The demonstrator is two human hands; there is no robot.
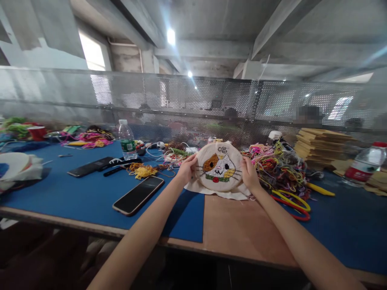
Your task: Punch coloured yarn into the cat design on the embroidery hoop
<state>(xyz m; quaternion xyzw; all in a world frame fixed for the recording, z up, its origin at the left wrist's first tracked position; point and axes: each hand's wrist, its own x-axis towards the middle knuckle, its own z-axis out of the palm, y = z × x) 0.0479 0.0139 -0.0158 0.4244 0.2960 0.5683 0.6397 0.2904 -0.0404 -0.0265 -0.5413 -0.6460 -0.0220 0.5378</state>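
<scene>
Both my arms reach forward over the table to an embroidery hoop point(201, 183) with white cloth stretched in it. A cat's face is worked on the cloth in orange, white, black and green yarn, with a dark character above it. My left hand point(188, 169) grips the hoop's left edge, and my right hand point(249, 174) grips its right edge. The hoop is tilted up to face me, and loose cloth point(232, 194) hangs below its rim onto the table. The fingers behind the hoop are hidden.
Left lie a phone point(139, 195), a second black phone point(90, 166), yellow yarn point(145, 172) and a water bottle point(127, 141). Tangled yarn point(278, 169), scissors-like yellow and red loops point(292, 203), stacked brown paper point(320, 147) and a red-capped bottle point(364, 167) stand right. Behind rises a perforated metal screen point(187, 100).
</scene>
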